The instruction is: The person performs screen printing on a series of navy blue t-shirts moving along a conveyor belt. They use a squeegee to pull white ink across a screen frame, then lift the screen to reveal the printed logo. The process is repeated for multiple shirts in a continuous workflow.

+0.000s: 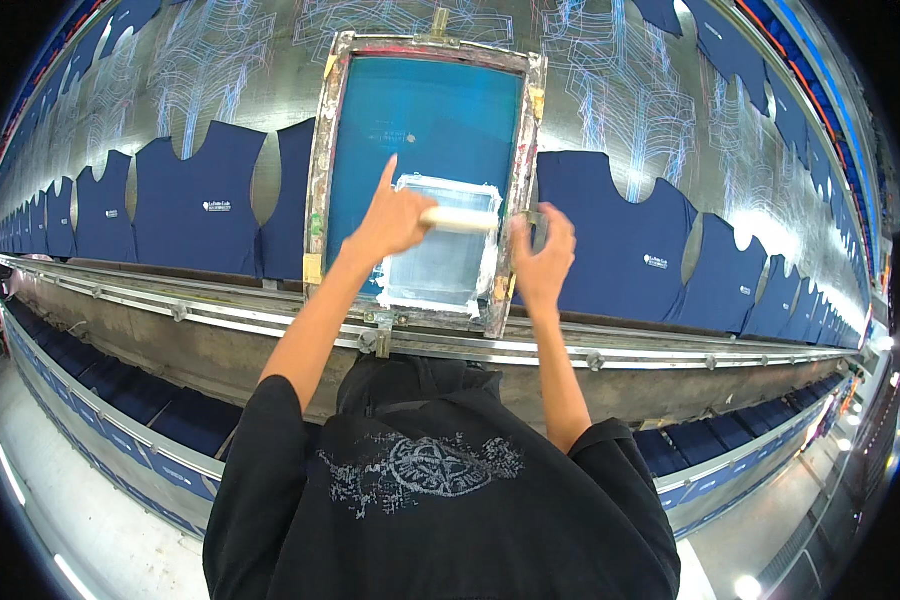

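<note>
A screen-printing frame (320, 190) with a worn, ink-stained rim and blue mesh (425, 110) lies across the table in front of me. On the mesh's lower part is a rectangle edged in white (398, 292). My left hand (395, 222) is closed on one end of a pale squeegee (462, 219), which lies crosswise over that rectangle; one finger points up and away. At the frame's right rail, my right hand (544, 252) curls its thumb and fingers around a small dark-edged piece (538, 232); whether it is part of the frame I cannot make out.
Navy fabric pieces (195, 195) with small white prints lie in a row both ways along the table (410, 20), which bears blue and red outlines. A metal rail (240, 318) with knobs runs along the near edge. Behind me stands another table with dark fabric (170, 405).
</note>
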A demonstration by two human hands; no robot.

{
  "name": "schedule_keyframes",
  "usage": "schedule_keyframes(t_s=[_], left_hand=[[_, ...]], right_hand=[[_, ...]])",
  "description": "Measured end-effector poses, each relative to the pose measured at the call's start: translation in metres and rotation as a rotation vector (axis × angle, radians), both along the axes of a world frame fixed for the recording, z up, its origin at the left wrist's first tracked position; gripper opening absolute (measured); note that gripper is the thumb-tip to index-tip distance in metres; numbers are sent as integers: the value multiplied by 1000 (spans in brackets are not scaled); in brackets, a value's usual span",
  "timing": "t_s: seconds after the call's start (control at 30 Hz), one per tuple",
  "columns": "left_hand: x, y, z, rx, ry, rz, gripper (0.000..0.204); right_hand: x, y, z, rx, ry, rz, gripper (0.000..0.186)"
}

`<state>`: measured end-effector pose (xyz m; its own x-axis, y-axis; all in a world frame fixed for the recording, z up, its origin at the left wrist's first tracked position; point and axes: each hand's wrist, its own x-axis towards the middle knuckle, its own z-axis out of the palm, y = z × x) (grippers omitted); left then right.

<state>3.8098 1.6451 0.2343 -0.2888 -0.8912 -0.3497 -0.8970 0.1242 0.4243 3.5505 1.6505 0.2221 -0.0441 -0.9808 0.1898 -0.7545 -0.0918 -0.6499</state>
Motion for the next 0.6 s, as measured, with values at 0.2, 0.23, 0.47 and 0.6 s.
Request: schedule_keyframes(t_s=[0.2, 0.23, 0.47, 0.6], left_hand=[[-5, 31, -30, -386, 193, 82, 40], [-8, 56, -29, -426, 205, 89, 44], [14, 179, 1, -440, 208, 234, 45], [158, 187, -10, -387, 116, 225, 47]], right_hand=[[-21, -30, -38, 677, -802, -285, 39], [-14, -29, -26, 607, -805, -299, 37], [61, -3, -5, 273, -744, -277, 31], [201, 22, -50, 194, -654, -184, 31]])
